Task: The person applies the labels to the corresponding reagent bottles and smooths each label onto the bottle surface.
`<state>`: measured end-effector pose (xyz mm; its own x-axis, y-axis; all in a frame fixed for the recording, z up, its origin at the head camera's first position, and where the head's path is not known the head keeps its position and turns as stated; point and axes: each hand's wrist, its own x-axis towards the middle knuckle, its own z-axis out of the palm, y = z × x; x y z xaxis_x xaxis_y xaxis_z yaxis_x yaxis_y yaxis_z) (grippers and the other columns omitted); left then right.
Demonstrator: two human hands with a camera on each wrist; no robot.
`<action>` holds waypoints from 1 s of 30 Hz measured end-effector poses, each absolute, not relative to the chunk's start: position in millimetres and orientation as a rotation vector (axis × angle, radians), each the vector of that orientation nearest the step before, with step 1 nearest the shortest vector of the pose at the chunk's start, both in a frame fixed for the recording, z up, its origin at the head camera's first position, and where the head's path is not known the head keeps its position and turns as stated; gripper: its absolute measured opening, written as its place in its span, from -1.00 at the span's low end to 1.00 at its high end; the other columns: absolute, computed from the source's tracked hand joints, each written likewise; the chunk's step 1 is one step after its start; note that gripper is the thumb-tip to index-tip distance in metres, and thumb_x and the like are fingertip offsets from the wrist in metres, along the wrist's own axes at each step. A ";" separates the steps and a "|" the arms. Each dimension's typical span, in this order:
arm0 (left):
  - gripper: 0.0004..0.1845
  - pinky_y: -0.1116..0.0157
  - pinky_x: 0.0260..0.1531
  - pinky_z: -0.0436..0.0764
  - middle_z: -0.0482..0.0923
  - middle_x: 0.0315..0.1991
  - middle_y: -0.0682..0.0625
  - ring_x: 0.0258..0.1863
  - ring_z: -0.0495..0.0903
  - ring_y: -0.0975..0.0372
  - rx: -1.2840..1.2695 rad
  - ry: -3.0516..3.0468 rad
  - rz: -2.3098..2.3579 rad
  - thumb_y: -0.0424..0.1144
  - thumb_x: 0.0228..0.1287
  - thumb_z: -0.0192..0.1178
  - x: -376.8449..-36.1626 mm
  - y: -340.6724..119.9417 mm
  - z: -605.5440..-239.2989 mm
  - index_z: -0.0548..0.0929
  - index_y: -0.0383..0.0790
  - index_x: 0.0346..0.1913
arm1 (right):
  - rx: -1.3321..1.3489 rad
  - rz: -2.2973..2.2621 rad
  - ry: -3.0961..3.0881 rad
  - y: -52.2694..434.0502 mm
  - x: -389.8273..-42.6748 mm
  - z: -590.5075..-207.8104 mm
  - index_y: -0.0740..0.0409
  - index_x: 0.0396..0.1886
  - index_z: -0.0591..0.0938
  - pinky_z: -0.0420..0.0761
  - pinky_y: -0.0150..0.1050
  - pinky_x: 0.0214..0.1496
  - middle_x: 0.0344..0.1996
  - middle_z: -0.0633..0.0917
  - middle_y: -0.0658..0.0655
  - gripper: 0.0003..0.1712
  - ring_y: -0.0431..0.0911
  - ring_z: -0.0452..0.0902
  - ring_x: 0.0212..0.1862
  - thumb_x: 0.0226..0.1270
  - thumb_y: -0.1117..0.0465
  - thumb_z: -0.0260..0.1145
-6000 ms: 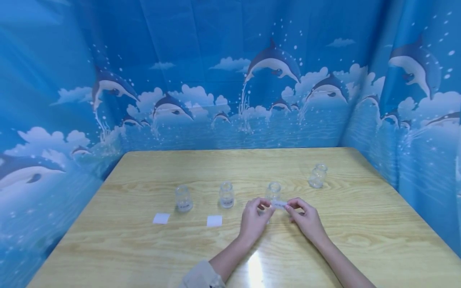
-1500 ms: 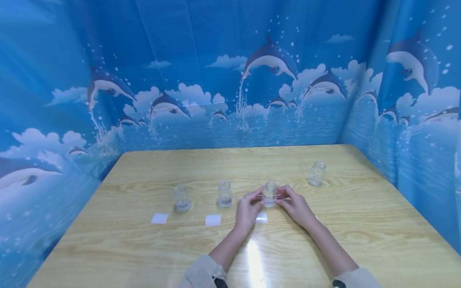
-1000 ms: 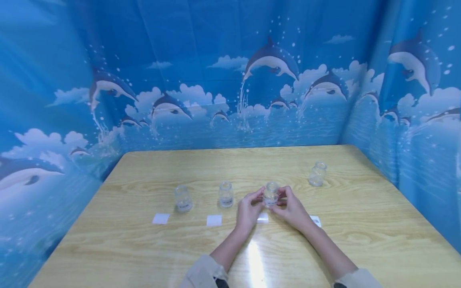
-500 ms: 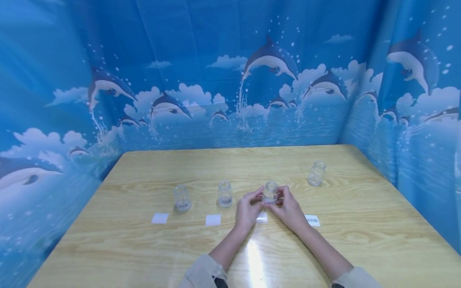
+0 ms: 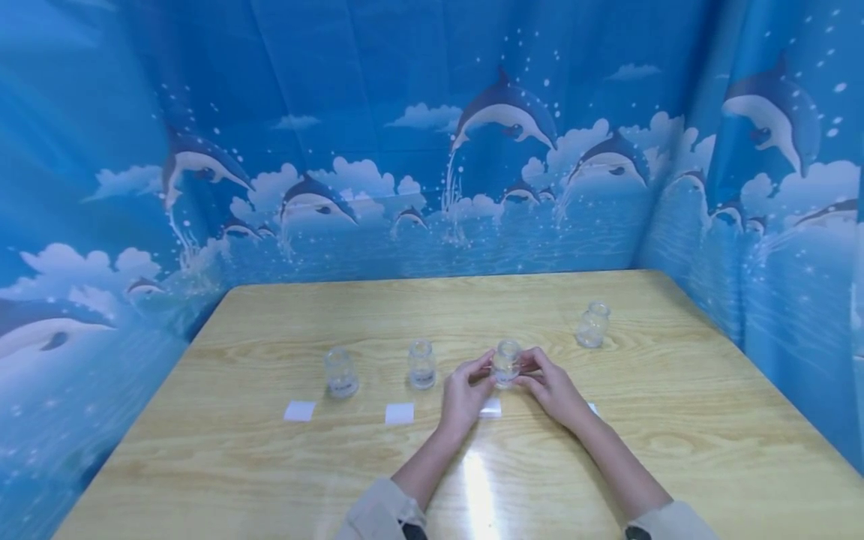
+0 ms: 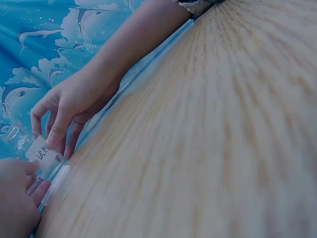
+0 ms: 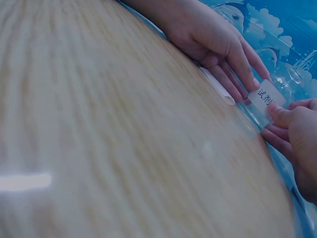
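Observation:
In the head view a small clear glass jar (image 5: 506,361) stands upright between both hands. My left hand (image 5: 463,397) grips its left side, fingers behind and thumb in front. From the right, my right hand (image 5: 555,391) holds it in a similar way. The wrist views show a white label (image 7: 266,95) with dark printed characters lying against the jar's front. The right thumb covers one end of that label, and the left thumb touches near the other. In front of the jar lies a white paper piece (image 5: 490,408), partly behind the left hand.
Two labelled glass jars, one far left (image 5: 341,373) and one nearer (image 5: 421,364), stand to the left. White paper pieces (image 5: 299,410) (image 5: 400,413) lie before them. Another jar (image 5: 593,325) stands back right. A further white piece (image 5: 594,409) shows behind the right forearm. A dolphin-print curtain (image 5: 378,150) surrounds the wooden table (image 5: 378,480).
Six seconds ago both hands held the label stretched in front of the jar; now it lies against the jar. The right thumb slid left across the front, then back to the right.

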<state>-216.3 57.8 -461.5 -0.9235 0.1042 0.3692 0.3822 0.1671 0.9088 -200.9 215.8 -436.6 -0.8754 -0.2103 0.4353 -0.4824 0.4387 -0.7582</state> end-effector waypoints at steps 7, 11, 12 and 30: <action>-0.57 0.46 -0.25 0.41 0.48 -0.22 0.09 -0.26 0.47 0.30 -0.438 -2.279 -1.818 -0.30 -0.09 0.18 -215.6 57.5 -459.3 0.45 -0.01 -0.05 | 0.642 1.624 -2.380 226.5 -209.3 -449.6 0.28 -0.20 0.35 0.46 -0.34 -0.23 -0.28 0.50 0.20 -0.76 0.02 0.40 -0.21 0.09 0.34 0.10; -0.59 0.46 -0.23 0.39 0.48 -0.23 0.16 -0.27 0.45 0.36 -0.418 -2.320 -1.783 -0.21 -0.08 0.17 -216.9 57.4 -460.1 0.45 0.05 -0.06 | 0.646 1.623 -2.369 227.6 -211.2 -454.2 0.26 -0.20 0.35 0.46 -0.34 -0.23 -0.27 0.49 0.19 -0.76 0.01 0.39 -0.19 0.11 0.32 0.09; -0.59 0.46 -0.23 0.39 0.48 -0.23 0.16 -0.27 0.44 0.36 -0.420 -2.318 -1.786 -0.21 -0.08 0.17 -217.0 57.4 -460.2 0.45 0.04 -0.06 | 0.636 1.625 -2.361 227.0 -211.2 -454.7 0.26 -0.20 0.36 0.46 -0.34 -0.23 -0.27 0.49 0.19 -0.76 0.01 0.39 -0.19 0.10 0.32 0.10; -0.63 0.43 -0.25 0.42 0.45 -0.19 -0.06 -0.24 0.44 0.20 -0.381 -2.161 -1.966 -0.32 -0.02 0.12 -214.3 60.1 -456.7 0.42 -0.22 -0.05 | 0.601 1.486 -2.280 217.6 -202.0 -439.5 0.41 -0.15 0.31 0.47 -0.26 -0.26 -0.23 0.45 0.28 -0.64 0.13 0.40 -0.25 -0.02 0.58 0.07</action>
<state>-214.3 60.1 -456.7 -0.9478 0.0583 0.3134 0.3175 0.0851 0.9444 -202.0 217.6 -439.5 -0.8476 -0.1568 0.5070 -0.5271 0.3591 -0.7702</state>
